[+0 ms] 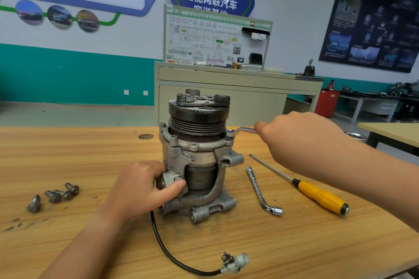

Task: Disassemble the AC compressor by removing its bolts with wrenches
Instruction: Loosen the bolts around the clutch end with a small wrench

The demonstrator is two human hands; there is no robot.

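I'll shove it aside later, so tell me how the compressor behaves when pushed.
Probably heavy: the compressor is thick cast metal with a pulley on top. It stands on end, so a high push may tip it; the left hand grips its side. Its cable looks floppy and would likely trail.

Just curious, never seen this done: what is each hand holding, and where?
The right hand grips the wrench by its handle end; the left hand holds the compressor by a lower side lug.

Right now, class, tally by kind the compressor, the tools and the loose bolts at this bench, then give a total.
Compressor: 1
Loose bolt: 4
Wrench: 2
Screwdriver: 1
Total: 8
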